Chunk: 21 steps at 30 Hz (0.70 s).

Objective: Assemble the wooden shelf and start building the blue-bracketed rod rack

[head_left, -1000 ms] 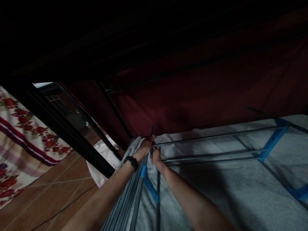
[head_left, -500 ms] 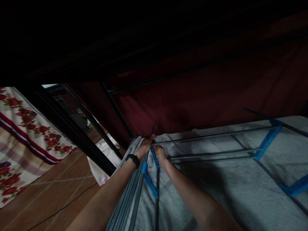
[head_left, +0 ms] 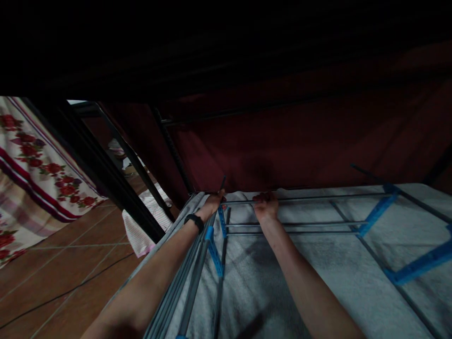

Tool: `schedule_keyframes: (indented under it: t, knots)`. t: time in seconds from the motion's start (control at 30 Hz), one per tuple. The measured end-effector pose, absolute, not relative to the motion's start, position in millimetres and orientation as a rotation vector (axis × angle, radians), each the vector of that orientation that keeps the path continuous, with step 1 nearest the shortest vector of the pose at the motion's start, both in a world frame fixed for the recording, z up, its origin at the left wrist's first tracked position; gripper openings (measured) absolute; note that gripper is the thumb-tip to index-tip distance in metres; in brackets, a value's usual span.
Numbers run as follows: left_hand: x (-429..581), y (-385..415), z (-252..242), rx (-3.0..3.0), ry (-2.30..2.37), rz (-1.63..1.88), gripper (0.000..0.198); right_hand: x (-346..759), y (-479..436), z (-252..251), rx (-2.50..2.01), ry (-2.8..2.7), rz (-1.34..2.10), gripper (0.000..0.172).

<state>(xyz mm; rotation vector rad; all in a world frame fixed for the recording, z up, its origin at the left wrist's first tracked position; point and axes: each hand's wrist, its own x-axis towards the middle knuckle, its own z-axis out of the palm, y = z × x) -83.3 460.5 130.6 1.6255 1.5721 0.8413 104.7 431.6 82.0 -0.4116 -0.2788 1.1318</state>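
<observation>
Right hand point(head_left: 266, 206) wrapped over the rail point(head_left: 328, 197), masking a stretch of it! Left hand point(head_left: 212, 203): fingers too dim and small to read. The bottom edge slices both forearms point(head_left: 158, 268), the left edge a floral cloth point(head_left: 63, 181). Clutter point(head_left: 116, 147) past the post point(head_left: 106, 172)? Just a blur.

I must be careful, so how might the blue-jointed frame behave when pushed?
The frame probably feels light, its bars being thin. They likely stay stiff, because they look straight. It may drag the grey cloth underneath, which looks soft.

Tiled floor point(head_left: 99, 259), maroon curtain point(head_left: 247, 155) perhaps
</observation>
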Motion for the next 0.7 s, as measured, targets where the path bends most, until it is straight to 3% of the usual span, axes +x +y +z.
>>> schedule_keyframes:
  t: [0.37, 0.7]
  knots:
    - [-82.2, 457.8, 128.7, 1.568, 1.632, 0.888, 0.042, 87.2, 440.4, 88.0, -0.409, -0.101, 1.07, 0.027]
    - [-76.2, 441.1, 154.0, 1.67, 1.652, 0.734, 0.044, 104.8, 385.5, 95.9, -0.714, -0.069, 1.498, 0.015]
